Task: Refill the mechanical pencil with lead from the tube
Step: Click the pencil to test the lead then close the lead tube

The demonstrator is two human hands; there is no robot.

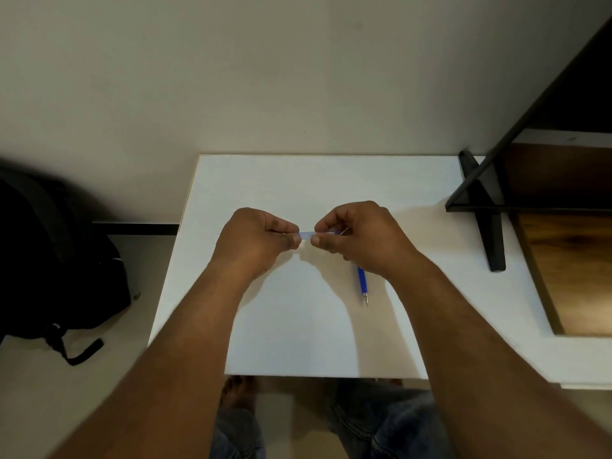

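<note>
I see both hands over the white table point(298, 336). The left hand point(261, 238) pinches one end of the lead tube point(306, 234) and the right hand point(359, 233) pinches the other, maybe its cap, too blurred to tell. The mechanical pencil point(362, 283) lies on the table by the right wrist, tip toward the near edge. A black shelf frame point(493, 246) crowds the far-right corner.

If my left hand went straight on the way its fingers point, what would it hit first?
Probably the right hand, whose fingers pinch the other end of the lead tube that the left hand holds.
</note>
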